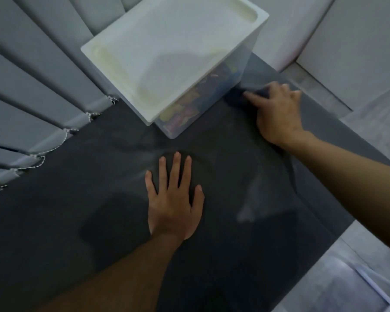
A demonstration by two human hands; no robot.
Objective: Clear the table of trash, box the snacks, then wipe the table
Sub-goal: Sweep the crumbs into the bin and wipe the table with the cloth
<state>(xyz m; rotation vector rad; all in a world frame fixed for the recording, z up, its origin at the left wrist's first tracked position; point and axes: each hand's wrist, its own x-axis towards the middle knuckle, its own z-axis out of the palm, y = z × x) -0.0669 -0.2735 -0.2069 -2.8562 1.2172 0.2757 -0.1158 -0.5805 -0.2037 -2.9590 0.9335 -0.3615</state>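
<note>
A translucent storage box (214,102) with a white lid (167,52) stands at the far side of the dark table (77,199); colourful snack packets show through its wall. My left hand (175,199) lies flat on the table top, fingers straight and spread. My right hand (277,111) is just right of the box and holds a dark blue cloth (236,97) against the table, its fingers curled over the bunched fabric. Pale smeared streaks show on the table between my two hands.
Grey vertical blinds (32,91) with beaded cords hang along the table's left edge. A pale wall and ledge (347,52) run behind and to the right. A light floor (358,266) lies past the table's right edge.
</note>
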